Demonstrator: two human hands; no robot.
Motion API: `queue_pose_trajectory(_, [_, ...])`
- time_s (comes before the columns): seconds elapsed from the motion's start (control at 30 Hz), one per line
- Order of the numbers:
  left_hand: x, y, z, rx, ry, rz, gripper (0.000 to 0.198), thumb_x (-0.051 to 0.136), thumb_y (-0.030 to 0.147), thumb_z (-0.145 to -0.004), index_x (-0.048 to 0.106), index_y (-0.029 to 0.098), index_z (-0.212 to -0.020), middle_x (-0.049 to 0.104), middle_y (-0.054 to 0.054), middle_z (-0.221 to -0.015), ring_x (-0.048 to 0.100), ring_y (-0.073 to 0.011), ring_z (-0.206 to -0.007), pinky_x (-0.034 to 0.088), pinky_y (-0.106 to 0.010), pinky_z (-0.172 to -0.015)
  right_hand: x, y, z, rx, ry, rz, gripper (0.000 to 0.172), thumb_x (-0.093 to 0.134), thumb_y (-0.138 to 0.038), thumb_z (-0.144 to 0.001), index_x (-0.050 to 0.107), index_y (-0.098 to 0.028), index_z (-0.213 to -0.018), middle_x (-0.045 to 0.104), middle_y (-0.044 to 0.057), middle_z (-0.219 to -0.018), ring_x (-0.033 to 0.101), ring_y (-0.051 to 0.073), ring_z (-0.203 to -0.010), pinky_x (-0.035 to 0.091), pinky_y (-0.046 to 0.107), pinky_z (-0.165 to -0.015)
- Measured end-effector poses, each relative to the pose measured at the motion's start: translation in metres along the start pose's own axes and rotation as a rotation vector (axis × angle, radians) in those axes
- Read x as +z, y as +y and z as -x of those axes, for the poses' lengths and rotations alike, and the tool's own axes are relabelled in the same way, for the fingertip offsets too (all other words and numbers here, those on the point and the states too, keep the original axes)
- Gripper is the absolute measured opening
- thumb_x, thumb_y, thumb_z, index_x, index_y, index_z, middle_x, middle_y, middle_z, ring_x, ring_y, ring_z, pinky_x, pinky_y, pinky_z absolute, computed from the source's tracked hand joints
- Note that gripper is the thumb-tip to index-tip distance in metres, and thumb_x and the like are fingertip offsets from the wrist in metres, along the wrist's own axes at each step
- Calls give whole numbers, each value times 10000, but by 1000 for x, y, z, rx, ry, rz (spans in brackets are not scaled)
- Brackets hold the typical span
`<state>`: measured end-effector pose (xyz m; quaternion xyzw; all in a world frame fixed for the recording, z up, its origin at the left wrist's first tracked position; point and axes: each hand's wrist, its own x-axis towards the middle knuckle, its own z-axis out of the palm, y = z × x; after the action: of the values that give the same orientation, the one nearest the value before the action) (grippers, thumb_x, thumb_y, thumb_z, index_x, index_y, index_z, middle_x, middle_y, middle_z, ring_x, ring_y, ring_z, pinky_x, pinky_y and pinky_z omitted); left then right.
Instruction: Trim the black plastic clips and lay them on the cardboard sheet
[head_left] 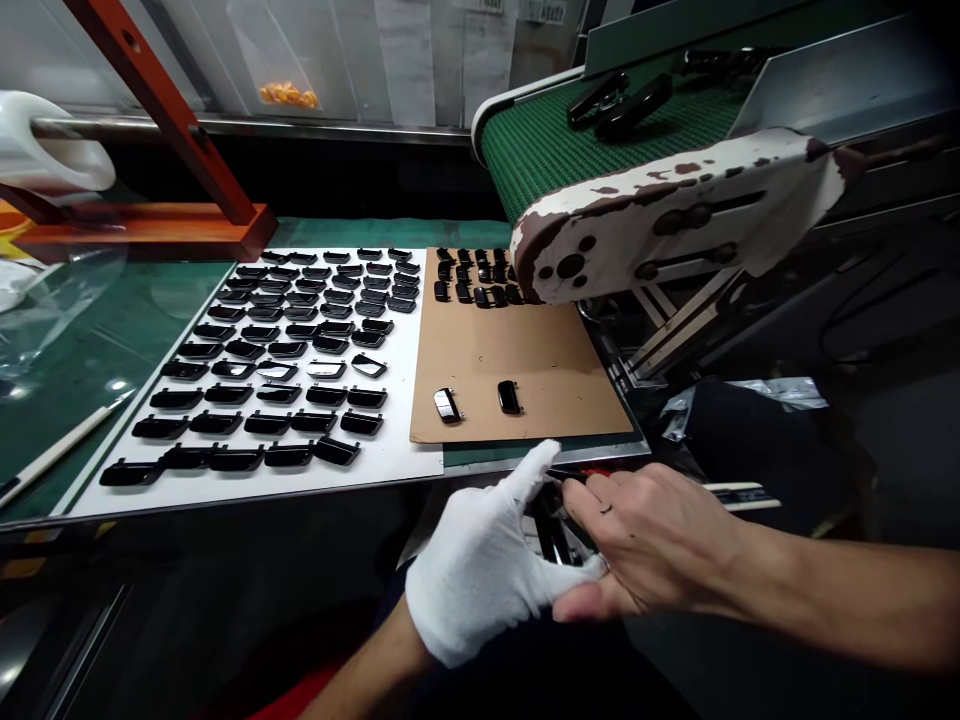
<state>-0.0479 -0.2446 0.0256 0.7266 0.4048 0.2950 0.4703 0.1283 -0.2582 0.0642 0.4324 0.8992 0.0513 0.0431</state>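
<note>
Part [553,532]: likely light, stiff, slick, scratch-prone; take edges. Left grip [484,565] apparently pinching it; right grip [649,530]: can't tell.

I'm in a factory workshop: a green conveyor belt [536,150] (its white-painted side plate [615,240] badly chipped) overhangs the tabletop [169,290], where glossy black parts [287,349] lie in rows by the dozen.

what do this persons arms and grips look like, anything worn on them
The left grip, a hand, wears a white cloth glove ending at the wrist. The right grip is an ungloved hand with a small, dark, curved fleck on it. No sleeve shows on the visible left forearm or right forearm.
</note>
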Motion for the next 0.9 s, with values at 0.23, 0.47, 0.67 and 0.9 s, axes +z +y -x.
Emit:
queue_pose_trajectory(0.23, [1,-2,-3,-29,-20,-28,862,776,401,-647,406,176,-1393,725,-52,-939,693,-200,-775,568,-325,-795,3,0,2,-1,15,21,717,169,-767,-829,554,-181,-680,581,44,-547,553,193,-415,105,329,-438])
queue_pose_trajectory(0.47, [2,0,-3,-78,-18,-33,904,795,448,-615,424,177,-1393,722,-42,-852,686,-197,-739,572,-301,-757,5,0,5,-21,32,12,707,126,-714,-870,555,-183,-686,575,36,-541,565,193,-424,123,325,-428])
queue_pose_trajectory(0.67, [1,-2,-3,-99,-39,-69,913,785,496,-613,429,171,-1389,714,-45,-838,678,-201,-727,578,-301,-717,8,-2,6,-38,80,20,740,5,-625,-911,549,-189,-660,564,36,-516,543,191,-394,132,331,-410])
queue_pose_trajectory(0.9, [2,-5,-5,-33,21,87,861,785,442,-659,412,198,-1396,682,-80,-1092,671,-223,-939,543,-351,-904,9,-1,3,-34,270,-59,673,133,-642,-919,523,-177,-628,521,1,-489,494,129,-399,253,299,-413])
